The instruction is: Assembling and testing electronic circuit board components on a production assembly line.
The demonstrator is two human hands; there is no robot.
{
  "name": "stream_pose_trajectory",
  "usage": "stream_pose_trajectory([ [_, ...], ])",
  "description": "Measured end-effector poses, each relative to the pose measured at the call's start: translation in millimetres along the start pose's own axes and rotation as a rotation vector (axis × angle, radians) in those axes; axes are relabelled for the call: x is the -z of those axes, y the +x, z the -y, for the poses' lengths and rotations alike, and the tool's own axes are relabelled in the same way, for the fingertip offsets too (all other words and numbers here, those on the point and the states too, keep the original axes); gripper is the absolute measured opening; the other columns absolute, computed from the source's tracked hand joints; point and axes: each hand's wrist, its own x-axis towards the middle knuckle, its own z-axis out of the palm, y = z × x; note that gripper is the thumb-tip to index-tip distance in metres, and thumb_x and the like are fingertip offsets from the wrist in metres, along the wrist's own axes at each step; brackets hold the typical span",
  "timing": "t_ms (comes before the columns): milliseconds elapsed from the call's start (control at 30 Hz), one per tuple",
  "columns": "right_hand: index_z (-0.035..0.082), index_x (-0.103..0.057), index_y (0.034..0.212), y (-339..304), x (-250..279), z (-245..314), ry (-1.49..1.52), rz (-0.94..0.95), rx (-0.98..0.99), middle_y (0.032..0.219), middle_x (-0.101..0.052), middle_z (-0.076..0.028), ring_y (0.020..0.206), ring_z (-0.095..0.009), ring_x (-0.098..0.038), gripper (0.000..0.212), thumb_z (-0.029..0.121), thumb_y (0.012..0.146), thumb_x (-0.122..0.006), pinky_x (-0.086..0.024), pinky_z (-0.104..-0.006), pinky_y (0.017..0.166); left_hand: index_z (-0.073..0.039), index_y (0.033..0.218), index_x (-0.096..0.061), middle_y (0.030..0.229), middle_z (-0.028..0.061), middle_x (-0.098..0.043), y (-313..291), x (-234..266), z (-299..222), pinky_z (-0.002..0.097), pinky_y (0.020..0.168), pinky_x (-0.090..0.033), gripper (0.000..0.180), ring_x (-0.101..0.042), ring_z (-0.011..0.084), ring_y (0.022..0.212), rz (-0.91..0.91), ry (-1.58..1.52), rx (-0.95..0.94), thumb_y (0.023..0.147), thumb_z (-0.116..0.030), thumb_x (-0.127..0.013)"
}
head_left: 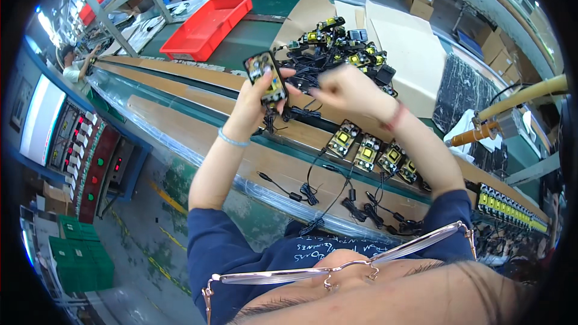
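Observation:
My left hand (pixel 251 97) is closed around an open power adapter (pixel 260 64), a black case half with a circuit board showing inside. The thumb lies across the board, and a black cord hangs below. My right hand (pixel 352 89) is just to the right, its fingers curled but smeared by motion; whether it holds anything is unclear. Behind both hands lies a heap of adapter boards and tangled black cords (pixel 328 54). Nearer to me, several circuit boards (pixel 343 138) with yellow transformers stand in a row, their cords (pixel 308 194) trailing across the brown board towards me.
A red tray (pixel 208 27) sits at the far left of the bench. Cardboard sheets (pixel 404 48) lie behind the heap. At right are an orange-handled tool (pixel 475 135) and a row of yellow-topped boards (pixel 509 207). A test panel (pixel 96 168) and another person (pixel 73 71) are at left.

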Motion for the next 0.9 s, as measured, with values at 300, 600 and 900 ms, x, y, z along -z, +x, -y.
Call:
stream_pose_trajectory([
  [300,0.0,-0.068,0.092,113.1,-131.7,12.5,-0.28,0.438,-0.221,0.084,-0.069,-0.018,0.071,-0.031,-0.067,0.031,0.025,0.081,-0.054,-0.053,-0.0424,0.061,0.01,0.109,-0.056,0.085,0.0209,-0.067,-43.5,-20.3,33.2,0.0286,0.056,-0.054,0.055,-0.069,0.0284,0.073,0.246,0.089,-0.024,0.079,-0.034,-0.071],
  [600,-0.004,-0.047,0.106,72.7,13.8,83.6,0.832,-0.355,-0.159,0.081,-0.063,-0.016,0.053,-0.022,-0.062,0.058,0.034,0.075,-0.077,-0.05,-0.0287,0.037,0.001,0.13,-0.04,0.075,0.0221,-0.066,-76.3,31.5,-81.3,0.021,0.026,-0.027,0.074,-0.041,0.0116,0.029,0.177,-0.357,-0.509,0.088,-0.059,-0.053],
  [900,-0.002,-0.053,0.1,11.5,-27.7,53.9,0.842,-0.125,-0.527,0.078,-0.062,-0.014,0.05,-0.02,-0.06,0.043,0.032,0.08,-0.072,-0.045,-0.0246,0.035,0.001,0.104,-0.049,0.067,0.0173,-0.062,-75.1,58.0,-101.4,0.0186,0.023,-0.021,0.051,-0.032,0.0105,0.023,-0.17,-0.07,-0.073,0.095,-0.049,-0.047],
])
